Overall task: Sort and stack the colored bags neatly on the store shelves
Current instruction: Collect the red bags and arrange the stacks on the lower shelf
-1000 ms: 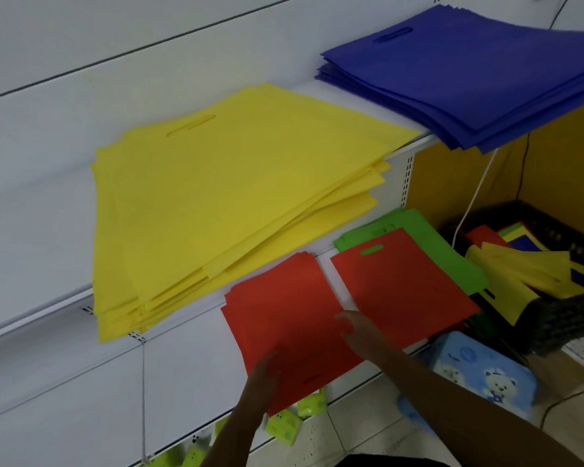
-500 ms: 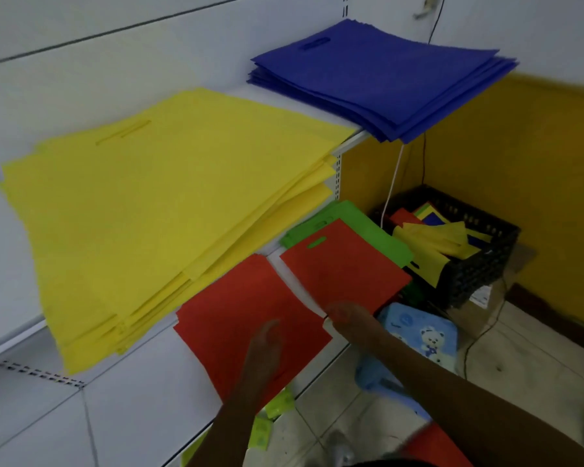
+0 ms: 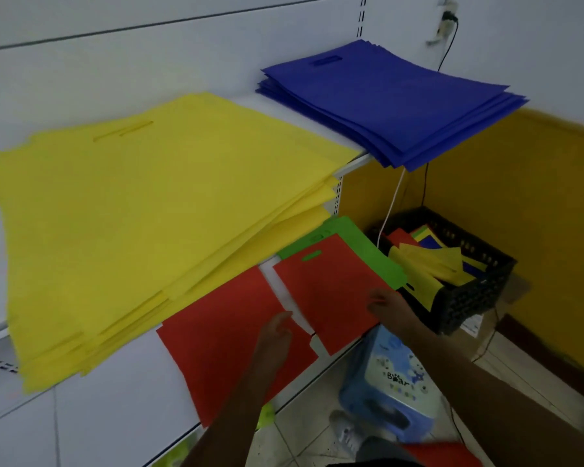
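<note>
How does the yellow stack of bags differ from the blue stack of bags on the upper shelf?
The yellow stack lies left; the blue stack lies right, by the shelf's end. The yellow stack overhangs the shelf's front edge; the blue stack overhangs its end. The yellow stack looks larger than the blue stack. Both are fanned unevenly, with handle slots toward the wall.

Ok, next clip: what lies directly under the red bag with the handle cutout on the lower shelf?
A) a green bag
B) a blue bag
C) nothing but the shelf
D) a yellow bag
A: green shows through the handle slot of the red bag, and a green bag sticks out past its far and right edges.
</note>
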The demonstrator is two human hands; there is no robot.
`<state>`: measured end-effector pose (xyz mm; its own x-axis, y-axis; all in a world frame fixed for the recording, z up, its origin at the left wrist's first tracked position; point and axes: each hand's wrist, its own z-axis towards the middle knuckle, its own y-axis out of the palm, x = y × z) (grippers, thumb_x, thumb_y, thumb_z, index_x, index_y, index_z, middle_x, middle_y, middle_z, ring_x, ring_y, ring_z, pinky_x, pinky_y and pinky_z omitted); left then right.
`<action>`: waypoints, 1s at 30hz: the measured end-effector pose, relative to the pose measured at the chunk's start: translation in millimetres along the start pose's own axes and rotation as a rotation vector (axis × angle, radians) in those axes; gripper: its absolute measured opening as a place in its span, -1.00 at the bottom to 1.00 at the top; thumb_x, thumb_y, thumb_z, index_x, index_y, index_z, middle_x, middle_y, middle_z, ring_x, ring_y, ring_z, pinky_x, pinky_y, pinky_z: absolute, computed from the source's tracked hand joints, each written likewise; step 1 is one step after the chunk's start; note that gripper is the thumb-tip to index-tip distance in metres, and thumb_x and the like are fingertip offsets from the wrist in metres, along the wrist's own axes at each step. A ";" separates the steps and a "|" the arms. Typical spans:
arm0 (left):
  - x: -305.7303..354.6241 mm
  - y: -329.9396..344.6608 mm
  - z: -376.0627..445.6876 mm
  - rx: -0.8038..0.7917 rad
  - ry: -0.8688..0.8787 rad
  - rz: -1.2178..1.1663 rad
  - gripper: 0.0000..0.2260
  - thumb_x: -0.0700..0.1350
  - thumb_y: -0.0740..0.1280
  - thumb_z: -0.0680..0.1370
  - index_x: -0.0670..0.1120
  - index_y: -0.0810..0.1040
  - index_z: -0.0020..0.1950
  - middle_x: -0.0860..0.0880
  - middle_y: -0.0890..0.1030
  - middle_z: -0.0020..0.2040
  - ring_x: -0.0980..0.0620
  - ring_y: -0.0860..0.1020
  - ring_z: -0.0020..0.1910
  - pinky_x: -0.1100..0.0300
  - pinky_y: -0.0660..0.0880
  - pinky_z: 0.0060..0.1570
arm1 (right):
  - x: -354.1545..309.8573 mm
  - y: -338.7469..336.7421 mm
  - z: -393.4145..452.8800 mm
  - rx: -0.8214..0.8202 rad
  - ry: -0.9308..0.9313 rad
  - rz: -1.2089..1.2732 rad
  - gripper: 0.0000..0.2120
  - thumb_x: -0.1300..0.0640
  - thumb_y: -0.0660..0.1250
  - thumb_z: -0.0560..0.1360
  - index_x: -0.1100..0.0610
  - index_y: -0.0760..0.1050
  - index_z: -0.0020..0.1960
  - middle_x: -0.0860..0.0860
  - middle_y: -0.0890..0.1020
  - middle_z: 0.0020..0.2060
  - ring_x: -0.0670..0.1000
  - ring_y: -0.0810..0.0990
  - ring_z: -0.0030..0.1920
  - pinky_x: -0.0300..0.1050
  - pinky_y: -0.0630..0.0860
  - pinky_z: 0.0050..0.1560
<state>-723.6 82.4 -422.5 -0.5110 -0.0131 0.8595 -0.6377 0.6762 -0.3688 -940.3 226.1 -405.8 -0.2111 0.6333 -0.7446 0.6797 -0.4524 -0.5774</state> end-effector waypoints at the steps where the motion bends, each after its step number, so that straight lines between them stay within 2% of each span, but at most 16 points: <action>1: 4.1 5.3 5.6 0.016 -0.006 0.012 -0.63 -0.33 0.16 0.57 -0.04 0.48 0.32 -0.03 0.52 0.25 0.11 0.55 -0.06 0.42 0.43 -0.26 | 0.9 -7.8 11.0 -0.003 0.013 0.010 -0.67 0.33 0.22 0.57 0.30 0.38 0.34 0.23 0.47 0.27 0.21 0.46 0.26 -0.07 0.42 0.20; 2: 7.4 11.0 12.1 0.024 -0.014 0.022 -0.64 -0.32 0.16 0.58 -0.04 0.48 0.32 -0.06 0.50 0.28 0.05 0.55 0.01 0.39 0.42 -0.21 | 2.6 -15.0 22.8 -0.009 0.024 0.016 -0.66 0.34 0.21 0.57 0.31 0.36 0.34 0.23 0.45 0.28 0.21 0.46 0.26 -0.01 0.42 0.24; 3: 9.8 17.2 19.6 0.027 -0.028 0.020 -0.64 -0.31 0.16 0.58 -0.04 0.47 0.32 -0.12 0.50 0.29 0.03 0.56 -0.05 0.39 0.41 -0.24 | 5.5 -21.2 36.2 -0.013 0.030 0.018 -0.66 0.34 0.22 0.57 0.32 0.36 0.35 0.23 0.44 0.29 0.20 0.46 0.26 0.04 0.42 0.26; 5: 13.7 31.3 35.5 0.038 -0.067 0.030 -0.63 -0.33 0.16 0.56 -0.06 0.46 0.33 -0.20 0.50 0.27 0.06 0.51 -0.20 0.47 0.35 -0.42 | 10.9 -31.8 61.1 -0.024 0.020 0.016 -0.65 0.34 0.24 0.56 0.31 0.38 0.34 0.22 0.44 0.31 0.19 0.47 0.26 0.10 0.43 0.26; 8: 13.1 54.0 56.8 0.066 -0.144 0.035 -0.64 -0.32 0.16 0.54 -0.09 0.47 0.31 -0.16 0.47 0.29 0.03 0.52 -0.13 0.42 0.36 -0.42 | 20.9 -40.9 92.7 -0.048 0.007 0.035 -0.65 0.31 0.26 0.56 0.30 0.41 0.33 0.18 0.47 0.29 0.18 0.49 0.23 -0.03 0.45 0.12; 11: 14.1 79.5 68.8 0.075 -0.211 0.012 -0.70 -0.35 0.17 0.56 -0.22 0.44 0.28 -0.24 0.50 0.17 0.13 0.44 -0.31 0.46 0.34 -0.54 | 33.0 -43.3 119.1 -0.097 -0.019 0.023 -0.68 0.27 0.31 0.54 0.29 0.45 0.28 0.16 0.50 0.26 0.17 0.52 0.21 0.04 0.46 0.11; 13: 11.2 93.6 76.5 0.081 -0.271 -0.034 -0.72 -0.36 0.22 0.55 -0.27 0.43 0.26 -0.21 0.50 0.07 0.17 0.43 -0.31 0.49 0.37 -0.51 | 42.7 -43.5 134.7 -0.119 -0.001 0.039 -0.71 0.24 0.34 0.53 0.28 0.48 0.23 0.19 0.54 0.22 0.16 0.55 0.14 0.05 0.48 0.06; 15: 7.3 102.2 84.0 0.107 -0.313 -0.061 -0.72 -0.33 0.31 0.51 -0.26 0.46 0.22 -0.16 0.51 0.08 0.15 0.49 -0.25 0.48 0.43 -0.41 | 47.0 -44.2 146.0 -0.137 0.021 0.035 -0.72 0.23 0.35 0.52 0.26 0.50 0.21 0.18 0.55 0.18 0.15 0.55 0.13 -0.05 0.44 0.01; 18: -8.0 112.5 95.5 0.098 -0.365 -0.084 -0.71 -0.28 0.38 0.46 -0.23 0.51 0.18 -0.23 0.55 0.17 -0.02 0.56 -0.09 0.23 0.52 -0.18 | 54.2 -46.6 161.3 -0.144 0.013 -0.028 -0.67 0.23 0.35 0.51 0.27 0.48 0.26 0.19 0.52 0.24 0.17 0.50 0.22 -0.17 0.36 0.02; 21: -1.7 119.8 96.0 0.092 -0.422 -0.079 -0.72 -0.33 0.31 0.49 -0.18 0.53 0.20 -0.17 0.58 0.07 0.00 0.53 -0.12 0.24 0.46 -0.28 | 62.5 -46.2 174.0 -0.186 0.042 -0.063 -0.66 0.18 0.35 0.52 0.25 0.47 0.27 0.18 0.51 0.25 0.16 0.50 0.21 -0.11 0.41 0.04; 24: 5.0 125.0 98.1 0.120 -0.467 -0.126 -0.66 -0.36 0.28 0.50 -0.18 0.50 0.27 -0.20 0.56 0.12 -0.01 0.49 -0.08 0.34 0.39 -0.41 | 67.5 -43.3 181.0 -0.232 0.045 -0.128 -0.66 0.13 0.34 0.53 0.24 0.47 0.26 0.17 0.54 0.22 0.14 0.51 0.20 -0.16 0.38 0.04; 26: 8.4 125.9 100.4 0.148 -0.480 -0.162 -0.67 -0.39 0.27 0.50 -0.21 0.50 0.25 -0.19 0.55 0.10 -0.02 0.49 -0.06 0.38 0.40 -0.39 | 67.2 -41.9 184.2 -0.230 0.040 -0.143 -0.71 0.16 0.34 0.53 0.24 0.50 0.22 0.16 0.58 0.16 0.13 0.53 0.16 -0.23 0.33 -0.04; 30: 10.7 121.0 97.6 0.223 -0.552 -0.308 -0.65 -0.38 0.29 0.47 -0.21 0.45 0.24 -0.13 0.53 -0.10 0.02 0.48 -0.23 0.25 0.42 -0.32 | 71.7 -36.2 193.1 -0.225 0.043 -0.067 -0.78 0.20 0.39 0.48 0.22 0.55 0.11 0.17 0.63 0.05 0.13 0.60 0.03 -0.09 0.49 0.00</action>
<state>-862.5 92.2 -492.5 -0.4689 -0.5959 0.6519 -0.8751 0.4135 -0.2514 -1115.7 166.6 -502.9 -0.2341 0.6858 -0.6892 0.8058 -0.2597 -0.5322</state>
